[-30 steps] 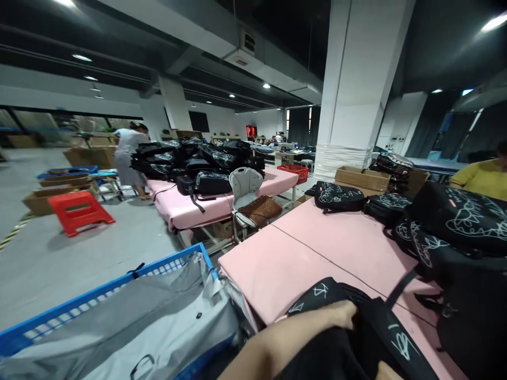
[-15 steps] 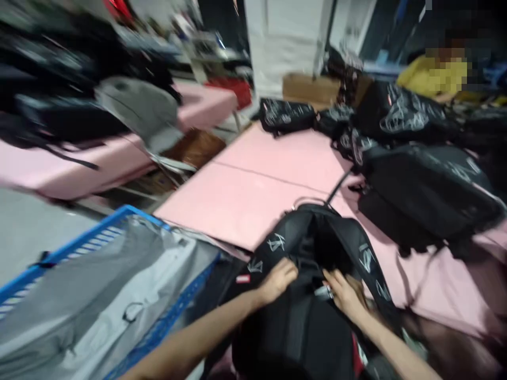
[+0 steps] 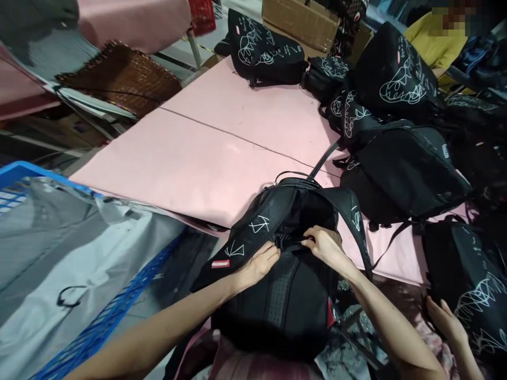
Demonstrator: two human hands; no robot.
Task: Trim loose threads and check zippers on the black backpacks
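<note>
An unzipped black backpack (image 3: pixel 273 295) with white line drawings and a small red label leans at the table edge in front of me, its mouth gaping. My left hand (image 3: pixel 261 262) is closed on the left side of the opening's inner edge. On the right side, my right hand (image 3: pixel 324 244) pinches the same edge, thumb and fingers together. Whatever lies deep inside the bag is too dark to make out. A strap and thin cord rise from its top onto the pink table (image 3: pixel 190 163).
Several black printed backpacks (image 3: pixel 404 169) crowd the table's right side and far end. A co-worker's hand (image 3: pixel 447 319) touches another backpack (image 3: pixel 467 274) at right. At left stands a blue basket (image 3: pixel 130 295) with grey fabric; beyond it, a chair with a brown woven mat (image 3: pixel 122 76).
The view has tilted down and shifted. Both my hands stay on the bag's opening edge. A co-worker's hand and another backpack now show at the lower right.
</note>
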